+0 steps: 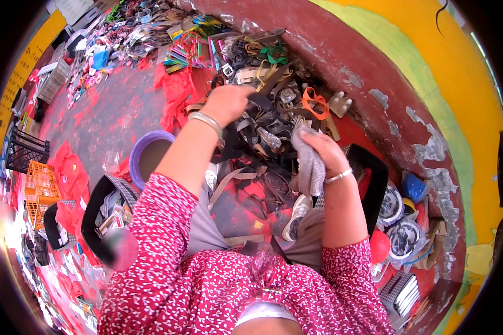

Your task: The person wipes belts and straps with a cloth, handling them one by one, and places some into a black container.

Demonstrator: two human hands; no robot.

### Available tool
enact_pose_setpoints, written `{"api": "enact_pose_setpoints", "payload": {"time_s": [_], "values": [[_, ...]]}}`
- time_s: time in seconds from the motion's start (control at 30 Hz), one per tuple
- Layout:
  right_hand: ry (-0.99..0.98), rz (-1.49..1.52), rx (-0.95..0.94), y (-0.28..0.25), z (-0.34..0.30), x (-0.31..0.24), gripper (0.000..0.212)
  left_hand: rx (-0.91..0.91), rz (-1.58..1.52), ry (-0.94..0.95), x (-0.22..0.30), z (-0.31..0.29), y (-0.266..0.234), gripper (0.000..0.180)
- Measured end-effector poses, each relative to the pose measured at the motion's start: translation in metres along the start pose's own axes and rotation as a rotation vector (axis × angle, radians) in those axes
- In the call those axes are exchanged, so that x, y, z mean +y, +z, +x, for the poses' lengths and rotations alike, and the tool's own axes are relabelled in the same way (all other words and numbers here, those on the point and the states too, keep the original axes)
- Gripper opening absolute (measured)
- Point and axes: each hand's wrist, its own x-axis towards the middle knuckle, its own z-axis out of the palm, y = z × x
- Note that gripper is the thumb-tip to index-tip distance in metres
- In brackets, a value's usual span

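My left hand (227, 105) reaches over a heap of belts and straps (262, 131), its fingers closed on a black belt (275, 82). The belt's far end lies among the heap. In my right hand (327, 152) a grey cloth (310, 167) is bunched, hanging down from the thumb and fingers. Beyond that hand lies an orange strap (315, 104), curled on top of the heap. Several belts have metal buckles. Loose straps trail between my shoes, below the heap.
Left of my knees stands a purple bucket (133, 167) holding murky liquid. Black open bags (89, 220) flank me. An orange crate (41, 187) stands far left. A peeling red wall (374, 100) borders the right. Small packaged goods (100, 58) cover the far-left floor.
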Motion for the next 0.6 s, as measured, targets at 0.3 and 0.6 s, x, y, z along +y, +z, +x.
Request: {"api": "enact_pose_setpoints", "payload": {"time_s": [0.3,0.6], "values": [[-0.389,0.036,0.253,-0.018,0.008,-0.011,0.039,-0.253,-1.607,-0.634,0.008,0.004,-0.012,0.036],[-0.464,0.465,-0.006,-0.009,0.014,-0.019,0.042,-0.182,-1.468,-0.547,0.045,0.008,-0.013,0.021]]}}
